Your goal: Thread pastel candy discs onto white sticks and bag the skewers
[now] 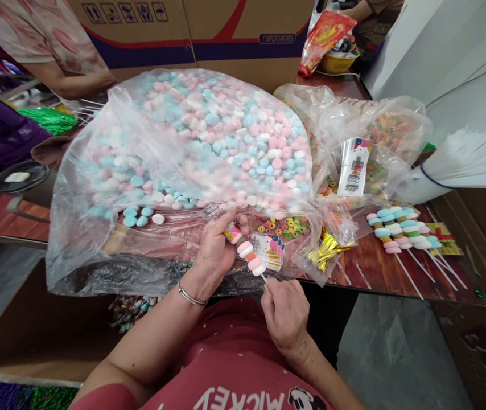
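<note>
A marshmallow skewer (252,259) with pink, white and orange pieces tilts over the table's front edge. My right hand (285,313) pinches its white stick from below. Just above the skewer's top, my left hand (217,245) is closed on a small printed plastic bag (233,233), partly hidden by the fingers. The skewer's tip is at the bag's lower end; whether it is inside I cannot tell. Beside them lies a stack of printed bags (271,250). Behind it are ring-shaped gummies (288,226) in several colours.
A large clear bag of pastel marshmallows (226,131) fills the table's middle. Finished skewers (400,228) lie at right, near gold twist ties (330,249) and a tub of white sticks (435,179). A mug (33,188) stands left; a cardboard box (243,51) and another person's arm (70,82) are behind.
</note>
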{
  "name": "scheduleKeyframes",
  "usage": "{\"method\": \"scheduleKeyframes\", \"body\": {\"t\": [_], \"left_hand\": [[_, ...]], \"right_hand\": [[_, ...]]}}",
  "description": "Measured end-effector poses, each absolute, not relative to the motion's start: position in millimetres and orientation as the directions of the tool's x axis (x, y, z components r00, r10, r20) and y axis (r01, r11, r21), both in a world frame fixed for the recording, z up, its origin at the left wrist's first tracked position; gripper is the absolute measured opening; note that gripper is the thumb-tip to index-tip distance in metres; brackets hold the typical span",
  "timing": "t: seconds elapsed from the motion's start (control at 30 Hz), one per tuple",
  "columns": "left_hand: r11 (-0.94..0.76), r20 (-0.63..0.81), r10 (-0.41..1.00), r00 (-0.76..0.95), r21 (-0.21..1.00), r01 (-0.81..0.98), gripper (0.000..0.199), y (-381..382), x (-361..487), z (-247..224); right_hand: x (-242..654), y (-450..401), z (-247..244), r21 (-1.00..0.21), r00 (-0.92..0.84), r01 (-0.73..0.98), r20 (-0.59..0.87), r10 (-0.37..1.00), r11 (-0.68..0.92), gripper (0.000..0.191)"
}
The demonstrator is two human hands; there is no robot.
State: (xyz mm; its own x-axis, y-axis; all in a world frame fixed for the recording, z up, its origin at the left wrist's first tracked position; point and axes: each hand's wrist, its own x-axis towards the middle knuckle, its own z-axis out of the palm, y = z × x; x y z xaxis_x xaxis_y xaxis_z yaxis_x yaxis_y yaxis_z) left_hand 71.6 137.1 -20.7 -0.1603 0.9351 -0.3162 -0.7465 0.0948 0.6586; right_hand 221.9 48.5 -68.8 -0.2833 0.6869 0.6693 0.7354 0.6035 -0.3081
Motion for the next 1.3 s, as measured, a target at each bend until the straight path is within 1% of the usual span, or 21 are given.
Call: {"method": "scheduleKeyframes", "body": {"t": [0.1,0.2,0.27,0.37,0.47,0.5,0.57,0.63,0.67,0.73,0.77,0.87,0.93,0.97,1.03,1.1,1.13,1.17,1.2,1.23,1.3], "left_hand": [[0.112,-0.333,0.938,-0.095,0.551,-0.827,0.015,134.0,78.1,-25.9],[0.16,-0.296,0.955,0.003,0.509,-0.846,0.026,129.8,84.6,-29.5],[0.193,-0.271,0.961,0.052,0.525,-0.829,0.03,128.3,85.6,-30.9],[0.184,-0.238,0.97,0.051,0.578,-0.795,0.036,128.6,81.6,-32.3],[0.138,-0.232,0.973,-0.005,0.597,-0.79,0.055,129.4,76.5,-32.6],[0.115,-0.224,0.974,-0.03,0.605,-0.788,0.058,129.4,75.6,-32.5],[0.056,-0.199,0.975,-0.094,0.637,-0.769,0.056,129.3,75.4,-32.4],[-0.012,-0.182,0.965,-0.19,0.688,-0.725,0.046,129.3,76.8,-33.1],[-0.042,-0.183,0.952,-0.244,0.715,-0.698,0.04,129.5,77.9,-33.8],[-0.061,-0.197,0.93,-0.31,0.749,-0.66,0.031,129.7,79.8,-35.8],[-0.051,-0.204,0.93,-0.306,0.753,-0.656,0.028,129.7,80.7,-36.8],[0.032,-0.221,0.959,-0.175,0.702,-0.711,0.025,128.3,82.7,-39.2],[0.116,-0.24,0.969,-0.05,0.629,-0.769,0.028,126.2,83.8,-40.0],[0.16,-0.249,0.969,0.012,0.585,-0.795,0.03,124.9,84.3,-40.4],[0.238,-0.243,0.962,0.126,0.517,-0.823,0.031,122.0,85.6,-41.3],[0.272,-0.212,0.959,0.188,0.5,-0.822,0.03,119.0,87.6,-42.1],[0.275,-0.196,0.96,0.201,0.511,-0.815,0.029,117.7,88.8,-42.3],[0.273,-0.182,0.961,0.206,0.53,-0.803,0.028,116.4,90.2,-42.4],[0.267,-0.17,0.964,0.207,0.553,-0.789,0.027,115.4,91.7,-42.2],[0.259,-0.159,0.966,0.205,0.578,-0.773,0.027,114.4,93.2,-41.9],[0.253,-0.146,0.967,0.207,0.625,-0.739,0.028,112.5,95.6,-40.9]], "right_hand": [[218.8,48.6,-69.2,-0.309,-0.274,0.748,0.663,0.697,0.588,0.013],[218.8,48.3,-70.0,-0.375,-0.278,0.72,0.615,0.738,0.584,0.013],[221.0,48.4,-70.0,-0.426,-0.285,0.69,0.583,0.761,0.585,0.017],[226.6,48.8,-69.0,-0.514,-0.268,0.658,0.524,0.809,0.55,0.02],[231.8,49.2,-67.9,-0.605,-0.248,0.613,0.465,0.85,0.509,0.02],[232.8,49.3,-67.7,-0.63,-0.245,0.597,0.447,0.86,0.497,0.02],[233.3,49.2,-67.8,-0.66,-0.244,0.575,0.427,0.871,0.484,0.02],[232.1,49.1,-68.3,-0.643,-0.252,0.58,0.441,0.861,0.5,0.02],[230.9,49.1,-68.8,-0.609,-0.259,0.597,0.469,0.844,0.521,0.019],[228.0,49.4,-69.9,-0.502,-0.276,0.648,0.546,0.791,0.573,0.017],[226.4,49.5,-70.6,-0.442,-0.287,0.673,0.583,0.76,0.593,0.016],[222.1,49.1,-71.8,-0.337,-0.318,0.701,0.641,0.699,0.628,0.013],[220.3,47.7,-71.6,-0.36,-0.316,0.686,0.636,0.704,0.633,0.013],[219.8,46.6,-71.3,-0.416,-0.3,0.664,0.613,0.731,0.621,0.013],[219.3,44.1,-70.5,-0.631,-0.243,0.574,0.478,0.844,0.522,0.016],[219.0,41.5,-70.4,-0.885,-0.196,0.386,0.195,0.961,0.258,0.02],[218.6,40.4,-70.8,-0.96,-0.192,0.267,0.035,0.981,0.087,0.023],[218.2,39.5,-71.5,-0.987,-0.197,0.148,-0.099,0.975,-0.07,0.024],[217.6,38.8,-72.4,-0.981,-0.204,0.041,-0.194,0.959,-0.19,0.024],[217.0,38.5,-73.3,-0.963,-0.206,-0.048,-0.249,0.946,-0.264,0.024],[216.1,38.6,-74.6,-0.935,-0.196,-0.169,-0.278,0.94,-0.312,0.023]]}}
